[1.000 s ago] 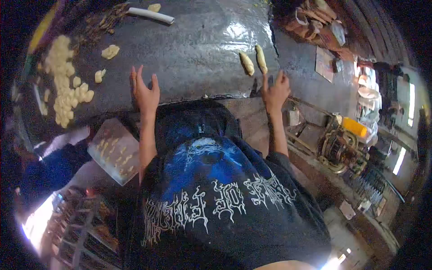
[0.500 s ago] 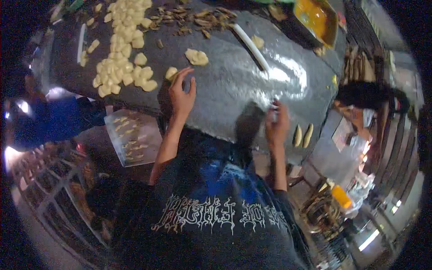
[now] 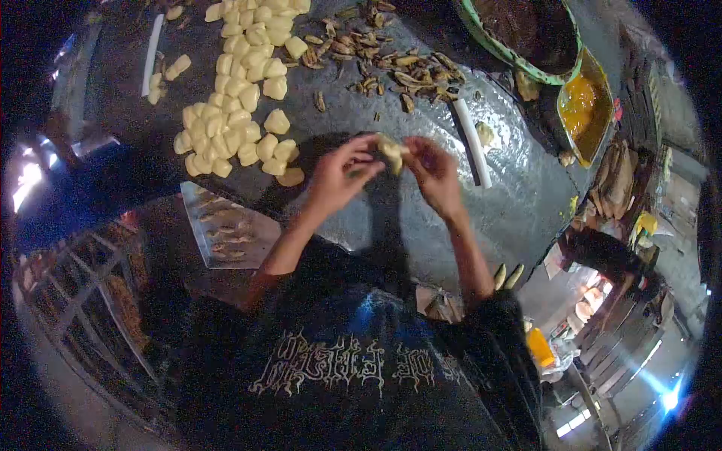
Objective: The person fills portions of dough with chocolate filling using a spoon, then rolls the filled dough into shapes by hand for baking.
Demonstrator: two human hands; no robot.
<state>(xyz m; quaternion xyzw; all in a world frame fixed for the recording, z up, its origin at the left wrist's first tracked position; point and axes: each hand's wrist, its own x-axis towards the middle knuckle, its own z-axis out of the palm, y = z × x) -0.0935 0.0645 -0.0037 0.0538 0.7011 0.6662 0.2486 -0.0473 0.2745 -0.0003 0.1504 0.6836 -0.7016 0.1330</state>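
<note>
My left hand [image 3: 342, 174] and my right hand [image 3: 434, 173] meet over the dark worktop with a flattened piece of dough [image 3: 391, 152] between their fingertips. The dough is held up off the surface and is slightly blurred. Left of my left hand lies a cluster of pale dough pieces [image 3: 233, 128], with a single piece [image 3: 290, 177] at its near edge. Brown strips of filling [image 3: 414, 71] are strewn beyond my hands. A white rolling rod [image 3: 471, 143] lies right of my right hand, beside a small dough piece [image 3: 485, 134].
A green-rimmed bowl [image 3: 519, 60] and a container of orange-yellow liquid [image 3: 585, 105] stand at the far right. Another white rod [image 3: 153, 56] lies far left. Shaped dough rolls [image 3: 509, 276] sit near the right front edge. A tray [image 3: 197, 225] with shaped pieces is below the table's left front.
Both hands have come together, and the flattened dough from the worktop is now lifted between them. My right hand moved inward and away from my body. The view has shifted.
</note>
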